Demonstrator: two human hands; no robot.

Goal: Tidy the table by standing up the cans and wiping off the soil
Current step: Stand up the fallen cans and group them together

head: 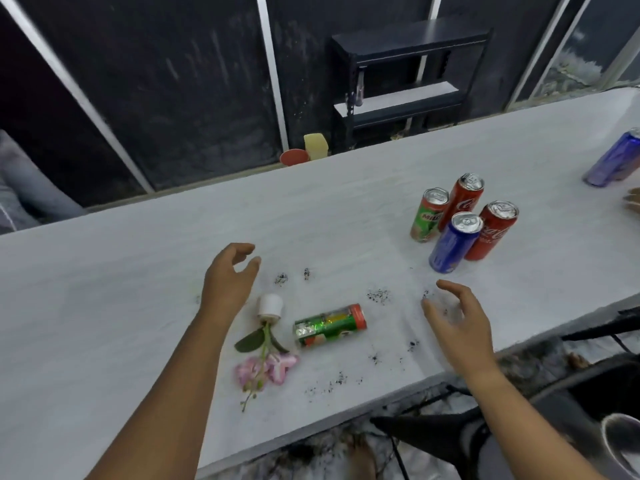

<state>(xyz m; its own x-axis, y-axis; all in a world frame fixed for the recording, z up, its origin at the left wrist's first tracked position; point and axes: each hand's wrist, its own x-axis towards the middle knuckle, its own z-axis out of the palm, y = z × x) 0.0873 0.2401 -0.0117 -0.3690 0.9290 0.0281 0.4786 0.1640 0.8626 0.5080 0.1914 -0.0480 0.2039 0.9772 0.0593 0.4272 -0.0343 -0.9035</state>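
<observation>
A long white worktop (pixel 346 209) runs from the lower left of the frame to the upper right. Near the lower centre a green can (pixel 329 325) lies on its side, red end pointing right. Just left of it a small white pot (pixel 270 305) is tipped over as well, and its pink flower (pixel 266 368) stretches toward the near edge. Dark soil (pixel 379 295) is scattered in small specks above the lying can, to its right and along the near edge.

The left hand (pixel 230 278) is left of centre, just up and left of the pot, fingers loosely curved and apart, holding nothing. The right hand (pixel 457 317) is right of the lying can, over some of the specks, also spread, gently bent and empty. Whether either palm touches the surface I can't tell.

In the upper right four cans stand upright in a tight cluster: a Milo can (pixel 429 214), a back red can (pixel 465 200), a front red can (pixel 493 232) and a blue can (pixel 453 242). At the far right edge a purple can (pixel 614 161) slants in the frame; I can't tell if it stands. Behind the worktop is a black shelf (pixel 408 81).
</observation>
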